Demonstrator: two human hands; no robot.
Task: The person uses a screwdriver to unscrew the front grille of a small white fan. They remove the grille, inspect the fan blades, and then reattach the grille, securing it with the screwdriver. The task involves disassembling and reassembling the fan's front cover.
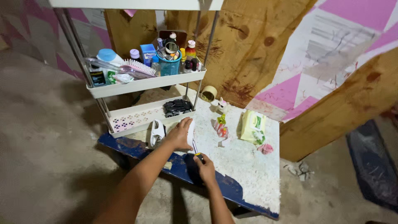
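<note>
My left hand [179, 135] rests over a white plastic piece [191, 129] at the front corner of a white tiered rack's lower tray [137, 120]. A second white plastic piece [156, 132] lies just to its left. My right hand [206, 169] is closed around a screwdriver with a yellow and black handle [200, 157]. Its thin shaft points up toward the white piece under my left hand. Both hands are above the front edge of a low table [248, 174] with a worn white top and a blue edge.
The rack's upper tray [145, 85] holds bottles, a pink comb and a blue basket; a black item [177, 107] lies in the lower tray. On the table are a tape roll [208, 93], a small figurine [222, 106], small packets [222, 126], a wipes pack [253, 126] and a pink item [265, 148]. Wooden boards stand behind.
</note>
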